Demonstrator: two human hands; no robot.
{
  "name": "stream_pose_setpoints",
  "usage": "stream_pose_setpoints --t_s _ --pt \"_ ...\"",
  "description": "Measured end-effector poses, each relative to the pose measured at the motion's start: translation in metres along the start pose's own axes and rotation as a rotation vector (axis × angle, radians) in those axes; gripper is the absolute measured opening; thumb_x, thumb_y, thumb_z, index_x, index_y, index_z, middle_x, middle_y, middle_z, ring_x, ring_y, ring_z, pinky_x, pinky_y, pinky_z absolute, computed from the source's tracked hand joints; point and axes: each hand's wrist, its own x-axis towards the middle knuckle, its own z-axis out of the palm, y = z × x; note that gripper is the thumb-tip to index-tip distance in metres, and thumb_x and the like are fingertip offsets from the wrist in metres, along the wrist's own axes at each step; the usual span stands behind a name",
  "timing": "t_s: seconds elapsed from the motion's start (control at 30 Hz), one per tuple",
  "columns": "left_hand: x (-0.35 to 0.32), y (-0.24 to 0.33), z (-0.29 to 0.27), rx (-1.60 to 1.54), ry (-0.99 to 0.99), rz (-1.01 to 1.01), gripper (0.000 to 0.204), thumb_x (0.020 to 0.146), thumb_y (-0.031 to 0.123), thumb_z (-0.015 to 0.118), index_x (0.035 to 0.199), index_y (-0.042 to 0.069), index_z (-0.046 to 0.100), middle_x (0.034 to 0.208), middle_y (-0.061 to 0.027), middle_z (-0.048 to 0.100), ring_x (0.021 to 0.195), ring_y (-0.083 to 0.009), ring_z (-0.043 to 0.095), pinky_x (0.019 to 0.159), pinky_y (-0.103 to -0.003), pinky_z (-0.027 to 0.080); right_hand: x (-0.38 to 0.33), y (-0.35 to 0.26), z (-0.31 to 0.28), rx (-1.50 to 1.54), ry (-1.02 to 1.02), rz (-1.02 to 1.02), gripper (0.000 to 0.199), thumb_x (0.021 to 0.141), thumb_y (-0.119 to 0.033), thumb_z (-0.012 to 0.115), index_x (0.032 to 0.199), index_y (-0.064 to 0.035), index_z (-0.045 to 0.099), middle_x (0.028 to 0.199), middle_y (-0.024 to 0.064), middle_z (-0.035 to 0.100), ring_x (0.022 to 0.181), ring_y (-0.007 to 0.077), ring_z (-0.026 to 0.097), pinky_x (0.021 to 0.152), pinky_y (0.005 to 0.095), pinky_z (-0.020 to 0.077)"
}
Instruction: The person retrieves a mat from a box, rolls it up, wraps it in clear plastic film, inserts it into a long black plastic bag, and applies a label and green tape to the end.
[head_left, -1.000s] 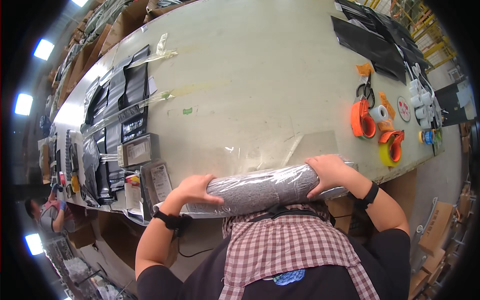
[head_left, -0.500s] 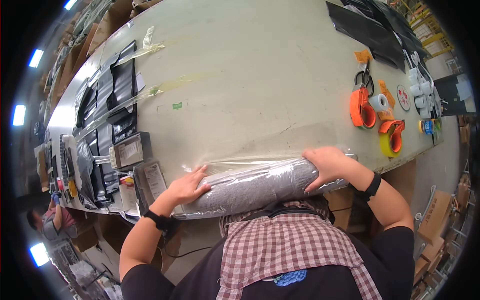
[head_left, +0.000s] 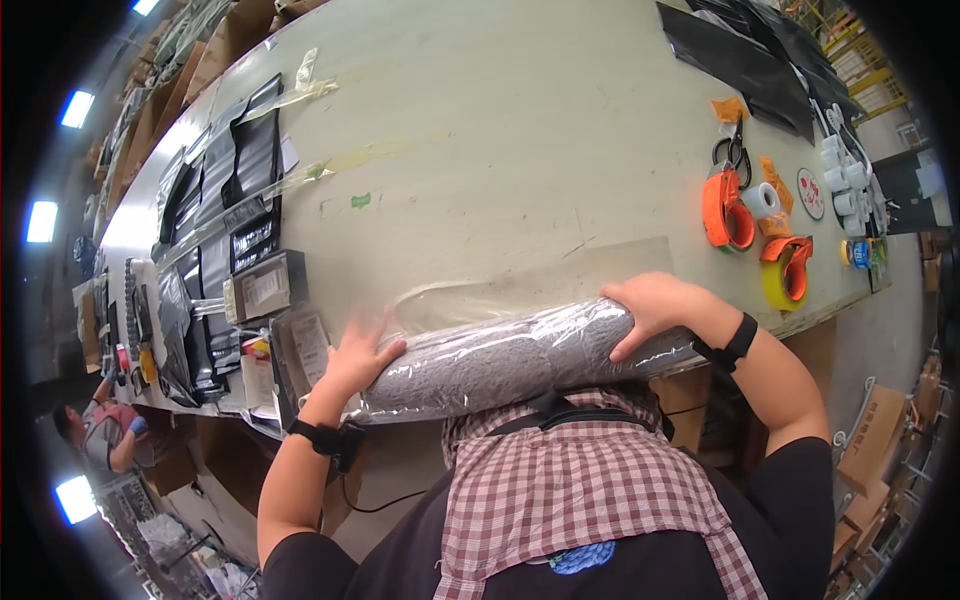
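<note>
A fluffy grey rolled textile (head_left: 480,365) in clear plastic film lies along the near edge of the table, against my checked apron. Past it, a loose flap of the clear film (head_left: 560,275) spreads flat on the tabletop. My right hand (head_left: 655,312) grips the roll's right part from above, its thumb on the near side and its fingers over the far side. At the left end is my left hand (head_left: 360,352), fingers spread and partly blurred, the thumb by the film. It grips nothing that I can see.
On the right of the table (head_left: 470,150) lie orange tape dispensers (head_left: 728,212), black scissors (head_left: 735,150) and a white roll (head_left: 762,201). Black plastic bags (head_left: 205,230) and small boxes (head_left: 265,287) line the left. Far left, a person (head_left: 105,435) works.
My left hand has shifted slightly left and its fingers have spread off the film. More of the film flap lies spread beyond the roll. My right hand keeps its hold.
</note>
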Motion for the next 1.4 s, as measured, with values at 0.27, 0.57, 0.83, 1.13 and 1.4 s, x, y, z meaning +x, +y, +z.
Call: stream_pose_setpoints --t_s 0.27,0.57,0.83,1.13,1.4 --pt "-0.006 -0.022 0.009 -0.309 0.11 0.469 0.05 0.09 0.047 0.047 0.126 0.013 0.051 0.122 -0.0163 0.056 0.114 -0.0345 0.05 0.094 -0.039 0.04 0.011 0.01 -0.006 0.065 -0.054 -0.052 0.088 0.056 -0.067 0.072 0.11 -0.0011 0.054 0.093 0.0203 0.063 0.092 0.0361 0.06 0.079 0.0416 0.0474" --pt "-0.025 0.006 -0.006 0.091 0.944 0.278 0.034 0.081 0.035 0.062 0.108 0.015 0.064 0.094 -0.0154 0.064 0.091 -0.034 0.058 0.082 -0.044 0.042 0.037 0.044 0.0 -0.113 0.136 -0.198 0.084 0.056 -0.071 0.07 0.103 -0.0014 0.064 0.099 0.0186 0.06 0.1 0.0346 0.057 0.086 0.0396 0.0458" --pt "0.021 0.077 -0.038 0.074 0.242 0.555 0.103 0.048 0.043 0.085 0.136 0.014 0.04 0.12 -0.0197 0.052 0.111 -0.0385 0.049 0.095 -0.045 0.04 0.066 0.054 -0.076 -0.401 0.393 -0.03 0.076 0.066 -0.064 0.068 0.112 -0.0046 0.059 0.09 0.017 0.064 0.088 0.0332 0.062 0.08 0.0409 0.0478" --pt "0.057 0.112 -0.079 -0.212 0.86 0.736 0.035 0.074 0.018 0.071 0.107 0.014 0.061 0.098 -0.006 0.062 0.087 -0.0251 0.06 0.072 -0.036 0.05 0.049 0.024 -0.081 -0.555 0.615 0.056 0.103 0.057 -0.05 0.08 0.142 -0.0257 0.029 0.135 0.0173 0.04 0.122 0.0358 0.043 0.097 0.0515 0.0364" --pt "-0.029 0.091 0.069 -0.554 0.515 0.381 0.018 0.082 0.021 0.064 0.098 0.012 0.065 0.084 -0.0077 0.065 0.076 -0.0244 0.062 0.066 -0.035 0.049 0.027 -0.005 -0.034 0.021 0.333 0.436 0.101 0.062 -0.057 0.074 0.135 0.0003 0.034 0.106 0.0226 0.062 0.102 0.0353 0.06 0.088 0.0386 0.0472"
